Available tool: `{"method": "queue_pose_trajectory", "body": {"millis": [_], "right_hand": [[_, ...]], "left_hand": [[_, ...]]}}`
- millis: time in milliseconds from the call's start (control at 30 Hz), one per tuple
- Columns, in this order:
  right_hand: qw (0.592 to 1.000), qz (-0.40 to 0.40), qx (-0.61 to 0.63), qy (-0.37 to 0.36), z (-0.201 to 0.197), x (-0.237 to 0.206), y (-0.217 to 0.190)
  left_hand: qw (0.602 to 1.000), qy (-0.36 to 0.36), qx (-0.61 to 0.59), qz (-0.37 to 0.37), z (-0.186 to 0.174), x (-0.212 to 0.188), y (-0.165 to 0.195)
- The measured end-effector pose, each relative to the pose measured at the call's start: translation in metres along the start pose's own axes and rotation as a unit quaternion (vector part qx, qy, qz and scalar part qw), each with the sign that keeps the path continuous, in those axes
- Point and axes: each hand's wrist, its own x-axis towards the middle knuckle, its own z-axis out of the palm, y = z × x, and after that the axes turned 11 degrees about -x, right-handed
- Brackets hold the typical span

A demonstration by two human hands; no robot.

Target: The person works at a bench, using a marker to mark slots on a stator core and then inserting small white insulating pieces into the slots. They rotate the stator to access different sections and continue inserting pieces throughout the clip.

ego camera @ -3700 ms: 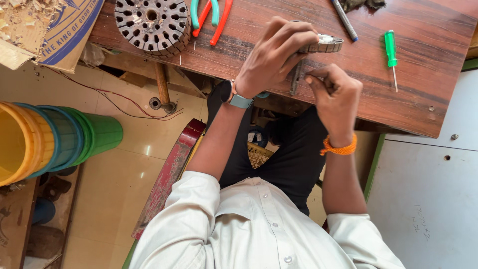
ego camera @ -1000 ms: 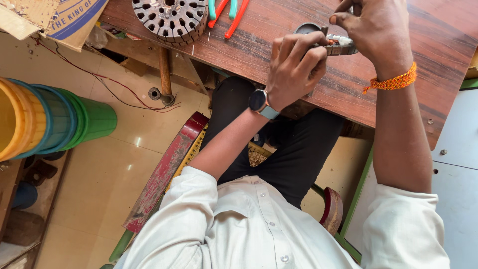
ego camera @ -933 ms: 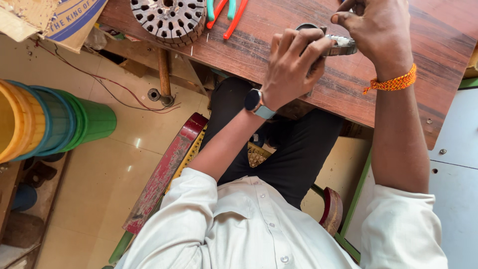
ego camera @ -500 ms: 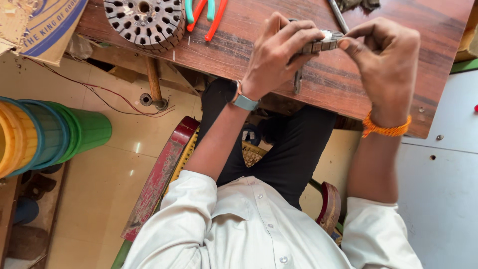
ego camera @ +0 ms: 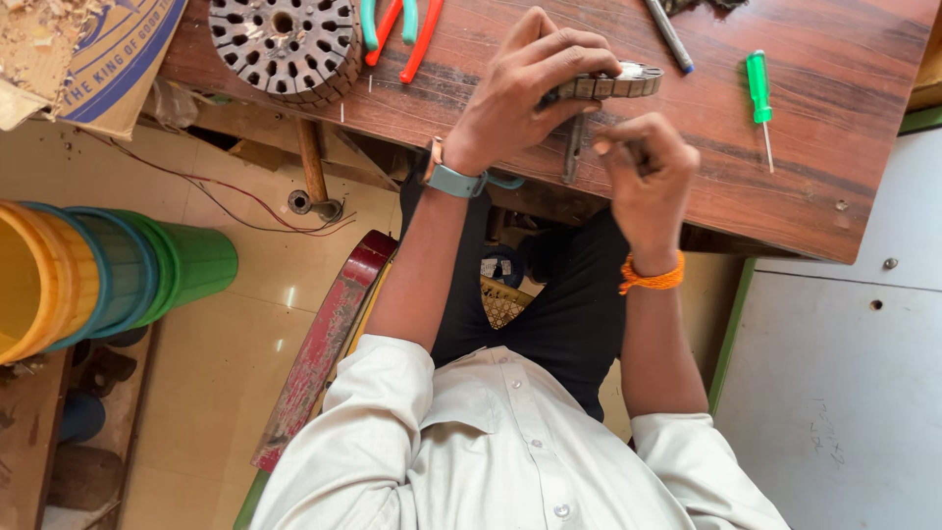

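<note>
nearest the camera, the person's white shirt filled the lower frame, both arms reaching to a reddish-brown wooden table. the right hand, an orange thread band at its wrist, was curled shut with fingertips pinched together just below the part; whether anything lay between them could not be told. the left hand, with a teal-strapped watch, had its fingers wrapped over a flat grey metal ring of stacked laminations, held on edge just above the table near its front edge. farther on lay a green-handled screwdriver, a round dark slotted metal core and red and green handled pliers. at the left, nested yellow, blue and green plastic buckets lay sideways; their contents were hidden. a cardboard box held wood shavings.
</note>
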Motion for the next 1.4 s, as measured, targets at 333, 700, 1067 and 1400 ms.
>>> {"method": "queue_pose_trajectory", "body": {"millis": [333, 700, 1067, 1400], "right_hand": [[0.999, 0.021, -0.028, 0.032, 0.037, -0.018, 0.007], [1.000, -0.004, -0.001, 0.015, 0.023, -0.022, -0.002], [0.956, -0.159, -0.240, -0.055, -0.036, 0.042, -0.054], [0.912, -0.286, -0.275, -0.103, -0.042, 0.099, -0.050]], "left_hand": [[0.988, 0.012, 0.153, 0.016, -0.008, -0.019, 0.006], [0.984, 0.044, 0.173, 0.023, 0.010, -0.040, 0.021], [0.953, 0.283, 0.055, -0.092, 0.053, -0.031, 0.024], [0.933, 0.319, 0.062, -0.153, 0.068, -0.022, 0.044]]}}
